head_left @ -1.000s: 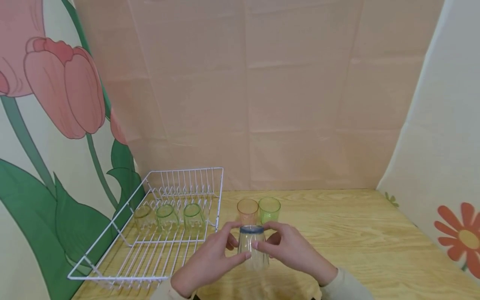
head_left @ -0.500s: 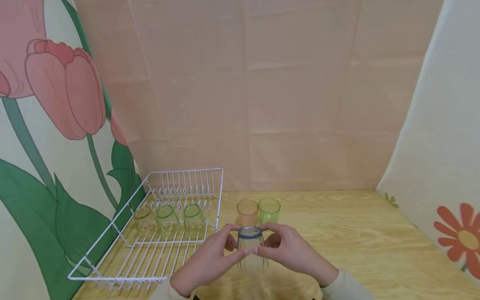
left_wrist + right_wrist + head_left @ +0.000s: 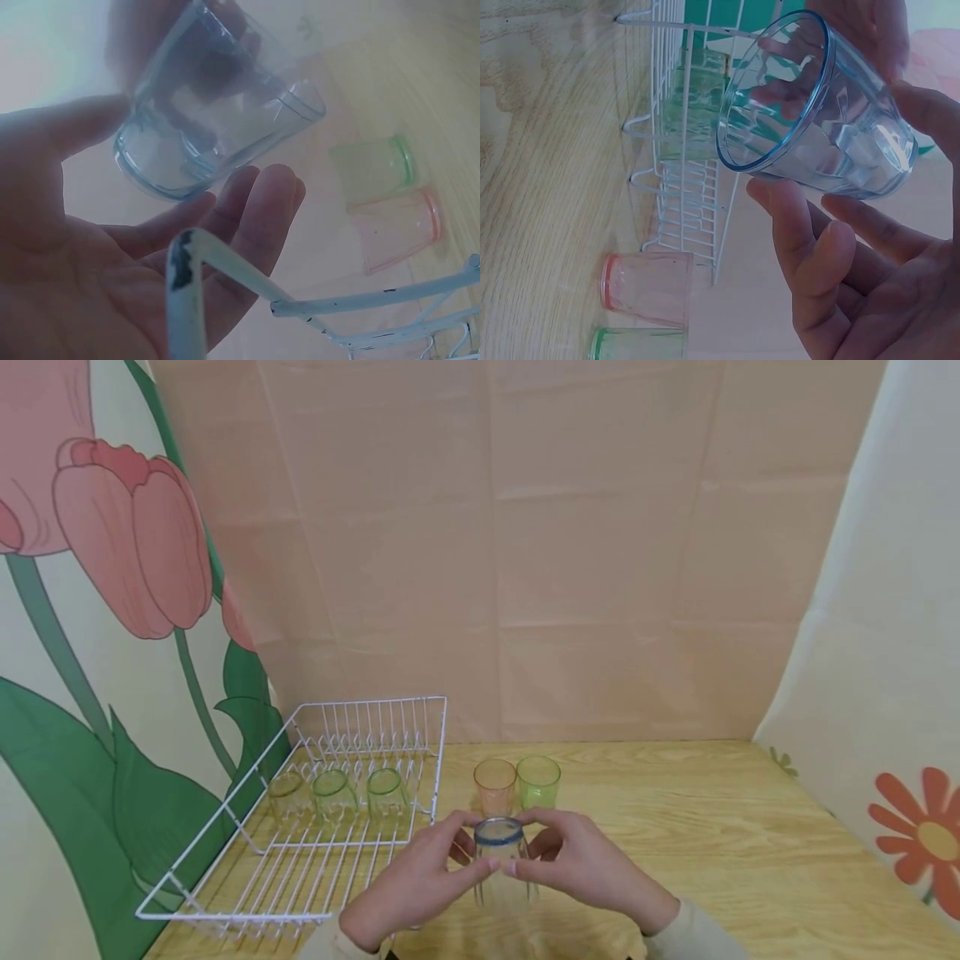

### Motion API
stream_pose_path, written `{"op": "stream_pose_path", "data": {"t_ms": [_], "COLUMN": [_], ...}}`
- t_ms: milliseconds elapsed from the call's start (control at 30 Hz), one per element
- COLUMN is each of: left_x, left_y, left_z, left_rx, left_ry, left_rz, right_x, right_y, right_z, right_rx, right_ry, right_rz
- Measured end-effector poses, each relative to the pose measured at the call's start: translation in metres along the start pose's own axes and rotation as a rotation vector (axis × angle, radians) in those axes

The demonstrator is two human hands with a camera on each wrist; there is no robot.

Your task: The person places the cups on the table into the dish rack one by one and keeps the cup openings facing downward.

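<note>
A clear bluish drinking glass is held upside down between my two hands, its thick blue base on top. My left hand pinches it from the left with thumb in front and fingers round the far side. From the right, my right hand grips it the same way, the two thumb tips nearly meeting. In the right wrist view the glass has its wide rim facing the table side. Behind it an orange glass and a green glass stand upright, side by side.
A white wire dish rack stands to the left, its right side close to my left hand. Inside it sit two green glasses and a yellowish glass, all upside down. The wooden table meets a pink backdrop behind.
The held glass has dipped and tilted slightly, so more of its base faces me. My right thumb has slid a little lower on its side. Rack and other glasses have not moved.
</note>
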State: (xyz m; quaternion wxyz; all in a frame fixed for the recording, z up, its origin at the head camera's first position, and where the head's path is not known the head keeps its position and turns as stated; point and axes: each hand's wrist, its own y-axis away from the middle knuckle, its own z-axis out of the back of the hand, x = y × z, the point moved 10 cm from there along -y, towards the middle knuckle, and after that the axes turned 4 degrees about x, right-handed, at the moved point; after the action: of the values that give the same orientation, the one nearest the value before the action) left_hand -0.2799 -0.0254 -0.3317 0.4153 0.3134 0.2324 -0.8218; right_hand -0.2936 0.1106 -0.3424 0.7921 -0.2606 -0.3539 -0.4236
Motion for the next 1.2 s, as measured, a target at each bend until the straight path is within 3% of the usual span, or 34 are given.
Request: {"op": "stream_pose_path", "data": {"t_ms": [567,1200], "left_x": [-0.005,-0.007], "left_y": [0.000,-0.001], "left_z": [0.002,-0.001], "left_rx": [-0.007,0.058], "left_ry": [0.000,0.119], "left_rz": [-0.044,-0.074], "right_x": [0.008,0.010], "right_y": [-0.002,-0.001], "right_z": [0.001,0.000], "right_rx": [0.024,0.043], "right_ry": [0.027,0.019], "right_rz": [0.057,0.120]}}
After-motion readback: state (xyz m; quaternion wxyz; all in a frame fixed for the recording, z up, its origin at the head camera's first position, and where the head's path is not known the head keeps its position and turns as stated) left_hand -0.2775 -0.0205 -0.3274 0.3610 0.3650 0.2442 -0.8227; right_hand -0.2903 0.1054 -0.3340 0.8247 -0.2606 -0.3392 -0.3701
